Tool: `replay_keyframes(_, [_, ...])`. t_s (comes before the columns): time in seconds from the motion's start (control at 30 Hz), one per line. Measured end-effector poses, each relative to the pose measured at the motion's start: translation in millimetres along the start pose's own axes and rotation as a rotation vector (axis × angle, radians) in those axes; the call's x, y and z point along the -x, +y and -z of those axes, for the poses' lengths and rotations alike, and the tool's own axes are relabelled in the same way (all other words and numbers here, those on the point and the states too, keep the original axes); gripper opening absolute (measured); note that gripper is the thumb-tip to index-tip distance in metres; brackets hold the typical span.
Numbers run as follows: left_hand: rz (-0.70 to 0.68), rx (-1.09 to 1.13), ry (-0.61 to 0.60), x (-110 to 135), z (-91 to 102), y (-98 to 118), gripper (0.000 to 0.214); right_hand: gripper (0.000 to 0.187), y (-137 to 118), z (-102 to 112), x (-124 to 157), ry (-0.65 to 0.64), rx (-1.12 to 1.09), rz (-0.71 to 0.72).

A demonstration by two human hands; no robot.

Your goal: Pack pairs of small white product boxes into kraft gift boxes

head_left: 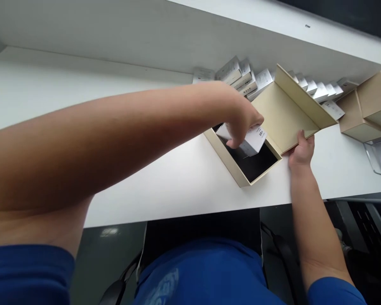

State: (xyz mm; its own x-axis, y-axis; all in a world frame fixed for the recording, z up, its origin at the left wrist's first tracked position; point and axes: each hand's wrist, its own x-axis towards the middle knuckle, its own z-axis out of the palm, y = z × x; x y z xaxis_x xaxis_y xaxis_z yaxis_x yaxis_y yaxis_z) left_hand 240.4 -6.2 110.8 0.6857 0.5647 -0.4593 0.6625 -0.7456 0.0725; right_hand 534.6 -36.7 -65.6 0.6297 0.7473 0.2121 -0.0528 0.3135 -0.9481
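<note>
A cream hinged box (227,160) with a black inside stands on the white table, its lid (279,111) folded back to the right. My left hand (244,123) reaches across and grips a small white carton (254,140) with printed text, tilted over the box's opening. The carton's far end lies partly behind the hand. At the lid's near edge, my right hand (301,150) has its thumb on the inner face and its fingers underneath, holding the lid.
Several white cartons (230,72) line the wall behind the box, with another row (320,91) behind the lid. Brown cardboard boxes (366,108) stand at the right beside a clear-edged holder (376,159). The white table (165,182) ends just before my body.
</note>
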Motion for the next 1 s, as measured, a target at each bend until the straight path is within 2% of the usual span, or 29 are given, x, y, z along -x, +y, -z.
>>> replay_keyframes(0.13, [-0.058, -0.033, -0.041, -11.1, -14.5, 1.4, 0.091, 0.045, 1.6, 2.2, -2.4, -0.069, 0.1, -0.031])
replay_keyframes(0.23, [-0.006, -0.045, -0.043, -10.4, -25.3, -1.8, 0.095, 0.048, -1.4, 1.4, -0.4, -0.126, 0.152, -0.017])
replay_keyframes(0.4, [0.005, -0.021, -0.024, 12.5, -40.1, -7.8, 0.092, 0.054, -10.1, -6.4, 9.7, -0.226, 0.15, 0.0])
replay_keyframes(0.47, [0.016, 0.068, -0.035, 23.4, -47.1, -2.0, 0.098, 0.057, -12.5, -8.8, 13.0, -0.25, 0.147, -0.047])
replay_keyframes(0.53, [0.062, 0.099, 0.005, 30.0, -54.1, 10.2, 0.1, 0.059, -14.1, -9.7, 14.7, -0.267, 0.136, -0.09])
replay_keyframes(0.63, [0.109, 0.02, 0.105, 29.8, -61.7, 31.7, 0.078, 0.062, -15.6, -9.8, 15.1, -0.275, 0.13, -0.112])
replay_keyframes(0.73, [0.081, -0.005, 0.11, 24.8, -64.4, 41.2, 0.048, 0.064, -17.2, -10.4, 14.9, -0.279, 0.138, -0.104])
replay_keyframes(0.9, [0.169, -0.031, 0.101, 28.1, -63.7, 30.8, 0.033, 0.067, -19.2, -12.1, 15.4, -0.281, 0.123, -0.11])
replay_keyframes(1.0, [0.157, 0.117, 0.229, 40.0, -57.4, 19.3, 0.035, 0.065, -19.3, -12.4, 15.8, -0.285, 0.113, -0.113])
